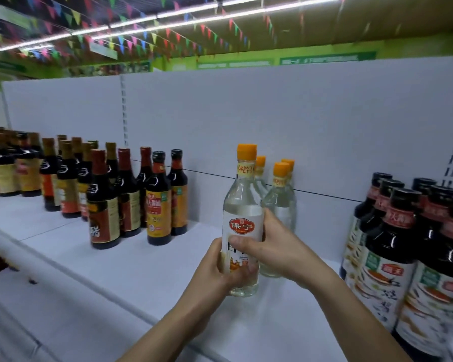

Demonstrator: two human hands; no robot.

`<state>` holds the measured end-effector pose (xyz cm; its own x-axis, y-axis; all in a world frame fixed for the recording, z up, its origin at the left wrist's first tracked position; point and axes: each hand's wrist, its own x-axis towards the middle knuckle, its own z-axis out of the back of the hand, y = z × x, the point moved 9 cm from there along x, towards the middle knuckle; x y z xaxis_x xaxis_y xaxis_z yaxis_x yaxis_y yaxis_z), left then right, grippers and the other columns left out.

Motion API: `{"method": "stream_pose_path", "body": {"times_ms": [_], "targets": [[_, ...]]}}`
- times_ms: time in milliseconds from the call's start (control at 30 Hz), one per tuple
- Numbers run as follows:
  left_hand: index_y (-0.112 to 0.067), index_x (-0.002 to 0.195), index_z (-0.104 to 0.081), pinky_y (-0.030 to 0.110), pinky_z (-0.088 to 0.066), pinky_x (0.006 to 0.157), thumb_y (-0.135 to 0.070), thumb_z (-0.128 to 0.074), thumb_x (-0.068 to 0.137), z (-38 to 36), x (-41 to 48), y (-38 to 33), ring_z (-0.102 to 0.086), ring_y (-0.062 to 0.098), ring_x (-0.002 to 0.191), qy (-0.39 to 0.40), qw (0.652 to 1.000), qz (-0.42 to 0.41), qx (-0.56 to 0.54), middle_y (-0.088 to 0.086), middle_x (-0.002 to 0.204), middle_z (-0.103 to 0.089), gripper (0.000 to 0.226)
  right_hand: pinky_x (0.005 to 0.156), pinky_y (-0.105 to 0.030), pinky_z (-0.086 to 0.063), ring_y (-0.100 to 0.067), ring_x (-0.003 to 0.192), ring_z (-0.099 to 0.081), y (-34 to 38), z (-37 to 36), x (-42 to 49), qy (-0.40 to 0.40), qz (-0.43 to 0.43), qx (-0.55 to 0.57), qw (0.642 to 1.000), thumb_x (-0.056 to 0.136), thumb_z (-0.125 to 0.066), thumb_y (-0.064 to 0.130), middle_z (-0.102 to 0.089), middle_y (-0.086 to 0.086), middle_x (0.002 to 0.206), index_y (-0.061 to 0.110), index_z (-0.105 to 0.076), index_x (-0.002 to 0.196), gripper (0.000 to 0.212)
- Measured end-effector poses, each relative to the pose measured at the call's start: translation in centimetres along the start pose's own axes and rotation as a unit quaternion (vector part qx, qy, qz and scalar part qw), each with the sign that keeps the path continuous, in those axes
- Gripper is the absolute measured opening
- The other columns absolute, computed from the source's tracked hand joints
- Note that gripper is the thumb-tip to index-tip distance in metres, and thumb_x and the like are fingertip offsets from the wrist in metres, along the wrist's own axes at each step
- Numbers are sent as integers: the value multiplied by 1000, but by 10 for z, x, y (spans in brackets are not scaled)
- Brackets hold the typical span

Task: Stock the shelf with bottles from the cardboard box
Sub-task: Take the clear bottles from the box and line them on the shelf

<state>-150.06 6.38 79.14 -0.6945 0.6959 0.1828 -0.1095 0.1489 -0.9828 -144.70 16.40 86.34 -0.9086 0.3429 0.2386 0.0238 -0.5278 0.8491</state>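
- I see a white shelf (141,270) carrying dark-sauce bottles (102,199) at left.
- Clear orange-capped bottles (281,205) stand mid-shelf, probably three behind the front one.
- Large dark bottles (403,244) crowd the right.

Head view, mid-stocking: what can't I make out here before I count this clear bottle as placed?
- Cardboard box: out of the head view entirely.
- Clear bottle: lower label covered by the left hand and right hand; whether its base rests on the shelf is unclear.
- Orange-capped bottles behind: partly hidden by the held bottle, so their count is uncertain.
- Large dark bottles: cut off by the right edge.
- Far-left dark bottles: labels blurred.
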Motion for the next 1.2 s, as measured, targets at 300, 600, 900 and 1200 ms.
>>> {"method": "stream_pose_path", "body": {"times_ms": [300,600,900,1200], "targets": [[-28,129,-56,36,-59,91,-17,-79,87,6,25,12,-73,14,104,75,997,10,9,-4,113,-75,49,90,-39,-63,-7,100,-74,-11,-1,4,-56,-26,-11,998,88,-79,37,-74,14,111,45,-49,121,45],[-31,128,-56,39,-58,99,-18,-79,88,5,32,16,-73,9,105,126,992,10,-3,-9,114,-75,48,93,-38,-62,-5,103,-74,-19,-5,0,-99,-58,-7,993,87,-80,35,-74,18,115,51,-49,125,52],[-37,123,-55,20,-57,79,-21,-81,86,15,38,27,-72,-2,96,137,990,25,5,-20,107,-75,49,90,-29,-61,-3,105,-72,-26,-17,1,-111,-68,-17,991,89,-79,35,-72,19,117,58,-44,120,53],[-37,125,-53,30,-60,90,-15,-81,85,19,45,44,-73,7,102,138,988,61,21,-16,110,-75,53,90,-27,-60,-2,107,-71,-40,-24,5,-114,-84,-15,990,89,-78,38,-71,21,118,59,-44,123,52]]}}
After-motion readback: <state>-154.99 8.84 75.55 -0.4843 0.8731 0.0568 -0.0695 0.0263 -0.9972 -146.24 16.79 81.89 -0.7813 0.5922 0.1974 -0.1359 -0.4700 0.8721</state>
